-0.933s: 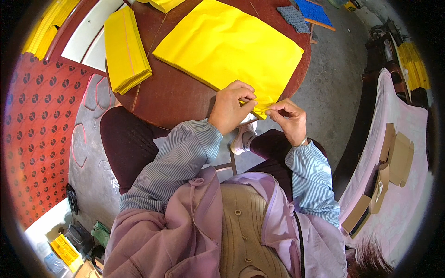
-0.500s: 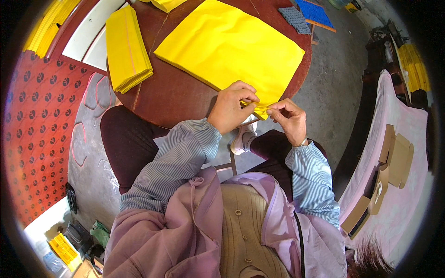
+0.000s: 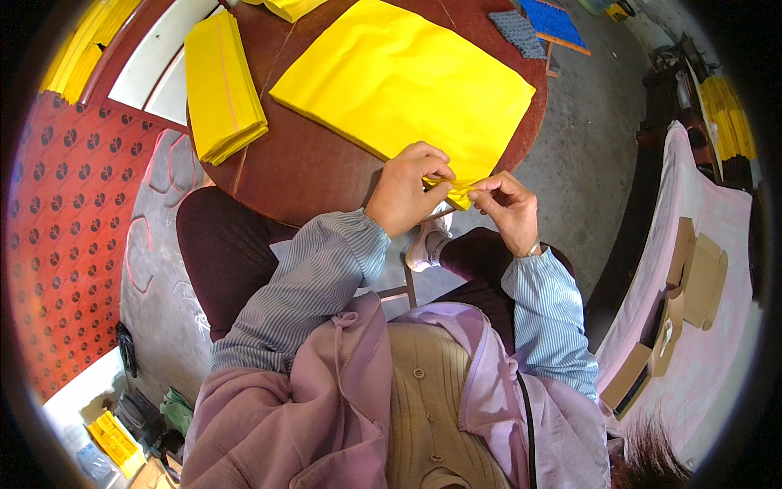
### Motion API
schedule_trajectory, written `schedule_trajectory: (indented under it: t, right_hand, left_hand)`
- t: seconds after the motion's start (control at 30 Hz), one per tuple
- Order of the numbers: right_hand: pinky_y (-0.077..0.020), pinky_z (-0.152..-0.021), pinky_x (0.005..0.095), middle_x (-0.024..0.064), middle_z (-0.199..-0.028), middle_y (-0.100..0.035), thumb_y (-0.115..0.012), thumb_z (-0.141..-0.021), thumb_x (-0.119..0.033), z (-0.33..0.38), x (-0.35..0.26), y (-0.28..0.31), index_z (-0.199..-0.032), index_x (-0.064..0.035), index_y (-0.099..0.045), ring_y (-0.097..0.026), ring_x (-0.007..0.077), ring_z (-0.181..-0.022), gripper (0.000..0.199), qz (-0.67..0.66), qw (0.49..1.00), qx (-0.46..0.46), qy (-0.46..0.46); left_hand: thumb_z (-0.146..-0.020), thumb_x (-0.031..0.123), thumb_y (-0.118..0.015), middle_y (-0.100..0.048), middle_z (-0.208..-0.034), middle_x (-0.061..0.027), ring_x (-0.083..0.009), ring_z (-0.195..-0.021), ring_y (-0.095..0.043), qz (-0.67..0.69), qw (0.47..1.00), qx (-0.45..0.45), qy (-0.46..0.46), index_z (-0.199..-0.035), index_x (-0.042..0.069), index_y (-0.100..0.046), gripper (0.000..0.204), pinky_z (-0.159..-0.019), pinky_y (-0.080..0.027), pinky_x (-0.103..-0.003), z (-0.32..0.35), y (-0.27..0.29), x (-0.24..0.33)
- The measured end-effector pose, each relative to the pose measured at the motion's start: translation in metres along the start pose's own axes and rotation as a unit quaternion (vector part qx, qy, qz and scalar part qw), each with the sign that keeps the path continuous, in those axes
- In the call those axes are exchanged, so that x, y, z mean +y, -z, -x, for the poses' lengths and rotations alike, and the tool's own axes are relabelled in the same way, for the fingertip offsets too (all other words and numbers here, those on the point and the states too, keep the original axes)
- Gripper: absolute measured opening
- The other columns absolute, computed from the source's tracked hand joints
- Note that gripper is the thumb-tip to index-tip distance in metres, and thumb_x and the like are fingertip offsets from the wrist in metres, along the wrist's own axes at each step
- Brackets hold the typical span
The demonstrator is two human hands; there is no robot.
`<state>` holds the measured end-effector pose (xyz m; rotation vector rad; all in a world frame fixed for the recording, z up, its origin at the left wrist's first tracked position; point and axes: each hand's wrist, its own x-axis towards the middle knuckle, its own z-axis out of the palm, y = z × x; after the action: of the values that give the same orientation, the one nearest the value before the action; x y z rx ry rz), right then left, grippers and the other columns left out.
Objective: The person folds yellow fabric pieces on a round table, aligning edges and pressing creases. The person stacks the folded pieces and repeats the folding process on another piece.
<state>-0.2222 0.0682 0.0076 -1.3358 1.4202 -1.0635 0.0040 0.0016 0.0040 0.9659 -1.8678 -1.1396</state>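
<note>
The wide stack (image 3: 403, 90) lies on the table (image 3: 318, 167); the narrow stack (image 3: 224, 85) (on the table too) is to its left; boxes (image 3: 702, 281) lie on a cloth (image 3: 709, 367), far right.

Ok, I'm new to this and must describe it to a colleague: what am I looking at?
There is no machine here, just a seated person's bare hands, seen from above by a wide fisheye camera worn on the head, so straight edges bend. On the red-brown table lie a large yellow stack and, to its left, a narrower yellow stack. The right hand pinches yellow material at the large stack's near corner. The left hand is at that corner too; whether its fingertips grip anything is hard to tell.
</note>
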Motion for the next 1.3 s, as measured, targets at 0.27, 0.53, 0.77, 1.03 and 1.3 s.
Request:
schedule_trajectory:
  t: [0.27,0.53,0.77,1.03,1.3]
  right_hand:
    - [-0.0548,-0.073,0.0244,0.0032,-0.096,-0.068,-0.08,-0.094,-0.007,-0.001,-0.002,-0.002,-0.102,0.0003,-0.074,-0.067,0.0098,-0.082,0.012,-0.003,1.0,0.003,-0.008]
    - [-0.0569,-0.08,0.0261,0.003,-0.098,-0.068,-0.077,-0.095,-0.002,0.0,0.004,-0.002,-0.098,-0.0019,-0.069,-0.068,0.0104,-0.088,0.009,-0.065,0.998,0.012,-0.012]
    - [-0.0581,-0.082,0.0294,0.0057,-0.1,-0.068,-0.075,-0.088,0.007,0.007,-0.008,0.003,-0.099,-0.0015,-0.07,-0.068,0.0147,-0.091,0.015,0.091,0.987,-0.015,0.133]
    - [-0.0566,-0.077,0.0302,0.0059,-0.096,-0.068,-0.082,-0.086,0.0,0.006,-0.013,0.004,-0.1,-0.0037,-0.078,-0.068,0.0174,-0.086,0.015,0.167,0.97,0.0,0.176]
    - [-0.0572,-0.075,0.0275,0.0045,-0.096,-0.069,-0.083,-0.087,-0.002,0.001,-0.006,0.002,-0.098,-0.0014,-0.077,-0.068,0.0136,-0.084,0.013,0.109,0.989,0.011,0.096]
  left_hand:
    - [-0.08,0.007,-0.082,-0.068,-0.116,-0.0163,-0.0314,-0.107,-0.07,-0.066,0.995,0.01,-0.075,-0.103,0.003,-0.075,0.024,-0.092,-0.058,-0.037,0.002,0.0,0.002]
    - [-0.081,0.007,-0.084,-0.07,-0.109,-0.0141,-0.0304,-0.101,-0.072,-0.091,0.991,0.061,-0.079,-0.096,0.001,-0.075,0.018,-0.086,-0.059,-0.036,0.005,-0.011,0.001]
    - [-0.084,0.005,-0.081,-0.07,-0.11,-0.0152,-0.0283,-0.097,-0.073,0.002,0.998,0.052,0.03,-0.092,-0.002,-0.075,0.012,-0.087,-0.059,-0.034,0.002,-0.013,0.003]
    - [-0.086,0.006,-0.079,-0.071,-0.112,-0.0145,-0.0246,-0.095,-0.074,0.033,0.995,0.039,0.08,-0.096,-0.003,-0.076,0.013,-0.085,-0.06,-0.031,-0.001,-0.011,0.005]
    - [-0.088,0.008,-0.078,-0.07,-0.114,-0.0145,-0.0261,-0.096,-0.073,0.01,0.998,0.025,0.063,-0.098,-0.003,-0.077,0.014,-0.086,-0.059,-0.033,0.001,-0.007,0.005]
